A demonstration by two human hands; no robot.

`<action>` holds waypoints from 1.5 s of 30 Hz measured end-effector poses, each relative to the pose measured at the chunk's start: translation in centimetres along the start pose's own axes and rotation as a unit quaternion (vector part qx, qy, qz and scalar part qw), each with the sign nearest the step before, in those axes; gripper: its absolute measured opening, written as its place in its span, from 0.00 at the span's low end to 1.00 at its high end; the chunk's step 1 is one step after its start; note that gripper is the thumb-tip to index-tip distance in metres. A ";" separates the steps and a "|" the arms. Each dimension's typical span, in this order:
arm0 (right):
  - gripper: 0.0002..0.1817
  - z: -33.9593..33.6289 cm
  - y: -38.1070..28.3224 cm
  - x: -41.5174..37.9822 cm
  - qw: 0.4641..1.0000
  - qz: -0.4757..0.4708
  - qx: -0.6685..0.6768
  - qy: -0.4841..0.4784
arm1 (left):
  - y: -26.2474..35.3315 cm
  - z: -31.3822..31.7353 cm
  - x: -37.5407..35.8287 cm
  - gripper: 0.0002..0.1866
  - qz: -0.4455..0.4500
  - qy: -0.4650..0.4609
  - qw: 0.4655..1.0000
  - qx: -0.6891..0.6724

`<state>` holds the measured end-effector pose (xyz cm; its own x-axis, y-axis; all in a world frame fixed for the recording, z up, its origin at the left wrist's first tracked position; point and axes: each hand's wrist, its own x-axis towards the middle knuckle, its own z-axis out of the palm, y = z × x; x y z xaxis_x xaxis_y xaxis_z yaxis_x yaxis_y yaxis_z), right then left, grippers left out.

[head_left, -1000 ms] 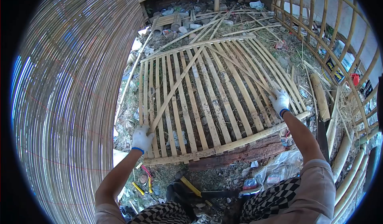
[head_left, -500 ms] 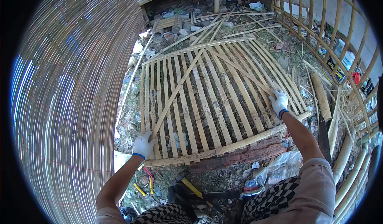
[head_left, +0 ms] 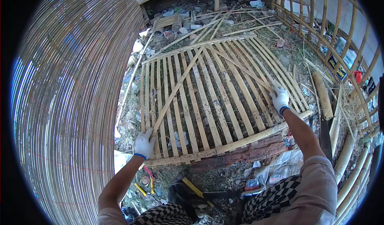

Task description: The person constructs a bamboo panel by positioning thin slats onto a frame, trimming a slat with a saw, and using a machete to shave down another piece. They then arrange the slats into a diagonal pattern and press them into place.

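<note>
A slatted bamboo panel (head_left: 216,105) lies in front of me, its slats fanning between a far crossbar and a thicker near rail (head_left: 236,144). Two diagonal strips form an upside-down V over the slats. My left hand (head_left: 144,145), in a white glove with a blue cuff, is closed at the lower end of the left bamboo strip (head_left: 176,92). The lower end of the right bamboo strip (head_left: 242,67) is in my gloved right hand (head_left: 281,99), fingers closed around it. Both hands partly hide the strip ends.
A hammer with a yellow handle (head_left: 193,187) and yellow-handled pliers (head_left: 152,185) lie near my feet. At right are a saw (head_left: 325,139) and a thick bamboo pole (head_left: 322,95). A bamboo screen (head_left: 80,105) stands left; a bamboo lattice fence (head_left: 332,45) stands right.
Both hands stay at the strip ends, with only a slight shift of the left fingers upward. The panel and the diagonal strips look almost unmoved.
</note>
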<state>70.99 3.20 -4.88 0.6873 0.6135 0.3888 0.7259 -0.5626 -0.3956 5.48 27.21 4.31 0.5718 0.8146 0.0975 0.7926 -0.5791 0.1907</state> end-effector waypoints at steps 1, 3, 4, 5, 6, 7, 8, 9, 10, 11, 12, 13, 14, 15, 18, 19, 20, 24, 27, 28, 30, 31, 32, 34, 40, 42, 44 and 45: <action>0.18 0.0 0.0 0.1 1.000 0.000 0.002 0.001 | -0.1 0.1 0.0 0.26 0.004 0.006 1.000 -0.001; 0.18 0.0 0.0 0.2 1.000 -0.002 0.006 0.002 | -0.3 0.3 0.0 0.26 0.012 0.017 1.000 -0.002; 0.18 0.1 0.0 0.3 1.000 -0.003 0.007 0.002 | -0.3 0.2 -0.1 0.26 0.008 0.013 1.000 -0.002; 0.18 0.2 0.1 0.4 1.000 -0.004 0.009 0.003 | -0.4 0.1 -0.2 0.26 0.005 0.010 1.000 -0.002; 0.18 0.3 0.3 0.4 1.000 -0.007 0.010 0.002 | -0.3 0.1 -0.2 0.26 0.002 0.007 1.000 -0.002; 0.18 0.4 0.4 0.5 1.000 -0.010 0.011 0.002 | -0.2 0.1 -0.1 0.26 -0.001 0.007 1.000 0.000; 0.18 0.5 0.6 0.5 1.000 -0.013 0.013 0.001 | -0.2 0.2 -0.2 0.26 -0.005 0.006 1.000 0.003; 0.19 0.4 0.5 0.5 1.000 -0.007 0.009 -0.004 | -0.2 0.2 -0.2 0.27 -0.009 0.006 1.000 0.006; 0.19 0.3 0.5 0.6 1.000 -0.002 0.005 -0.008 | -0.1 0.1 -0.2 0.26 -0.012 0.003 1.000 0.004; 0.19 0.3 0.4 0.7 1.000 0.003 0.001 -0.013 | -0.1 0.1 -0.2 0.26 -0.015 0.001 1.000 0.002; 0.19 0.3 0.4 0.8 1.000 -0.001 0.005 -0.011 | -0.1 0.0 -0.2 0.26 -0.019 0.000 1.000 0.001; 0.19 0.4 0.5 0.9 1.000 -0.005 0.009 -0.010 | -0.2 0.1 -0.2 0.26 -0.018 0.003 1.000 -0.003; 0.19 0.4 0.6 0.9 1.000 -0.008 0.013 -0.010 | -0.3 0.1 -0.1 0.26 -0.017 0.006 1.000 -0.006; 0.19 0.4 0.6 0.9 1.000 -0.012 0.014 -0.011 | -0.3 0.1 0.0 0.26 -0.016 0.008 1.000 -0.010; 0.20 0.4 0.7 1.1 1.000 -0.019 0.019 -0.017 | -0.4 0.0 0.3 0.26 -0.018 0.015 1.000 -0.016; 0.20 0.4 0.8 1.2 0.999 -0.019 0.020 -0.020 | -0.4 0.0 0.4 0.26 -0.015 0.017 1.000 -0.017; 0.20 0.4 0.9 1.3 0.999 -0.019 0.022 -0.024 | -0.5 0.0 0.5 0.26 -0.012 0.019 1.000 -0.018; 0.22 0.1 1.0 1.7 0.998 -0.031 0.027 -0.043 | -0.6 0.0 0.8 0.26 -0.009 0.024 0.999 -0.020; 0.22 0.0 1.1 2.1 0.998 -0.045 0.023 -0.048 | -0.5 -0.2 1.1 0.26 -0.029 0.012 0.999 -0.021; 0.22 0.1 1.1 2.2 0.997 -0.045 0.021 -0.054 | -0.3 -0.4 1.2 0.26 -0.035 0.007 0.999 -0.021; 0.23 0.1 1.0 2.7 0.997 -0.045 0.015 -0.063 | -0.1 -0.6 1.4 0.26 -0.047 -0.001 0.999 -0.022; 0.23 0.1 0.9 2.9 0.997 -0.045 0.011 -0.067 | -0.3 -0.5 1.5 0.26 -0.039 0.003 0.999 -0.020; 0.24 0.1 0.8 3.0 0.996 -0.045 0.007 -0.071 | -0.6 -0.3 1.6 0.27 -0.030 0.007 0.999 -0.019; 0.24 0.7 1.0 3.2 0.997 -0.053 -0.009 -0.057 | -0.6 -0.4 1.6 0.27 -0.023 0.004 1.000 -0.017; 0.24 -0.5 -0.4 3.0 0.996 -0.056 -0.022 -0.063 | -0.9 -0.2 1.7 0.28 -0.001 0.007 1.000 0.009; 0.24 -0.7 -0.6 3.0 0.996 -0.056 -0.019 -0.064 | -0.9 0.0 1.7 0.28 0.004 0.008 1.000 0.007; 0.24 -0.3 -0.5 3.0 0.996 -0.060 -0.013 -0.069 | -0.8 0.1 1.6 0.27 0.002 0.010 1.000 0.006; 0.24 0.0 -0.3 3.1 0.996 -0.064 -0.007 -0.068 | -0.7 0.0 1.7 0.27 0.001 0.011 1.000 0.007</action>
<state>72.91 5.25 -3.54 0.5808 0.7494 0.3179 0.8078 -0.4823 -0.3389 5.90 28.96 4.36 0.5694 0.8134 0.1188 0.7939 -0.5817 0.1774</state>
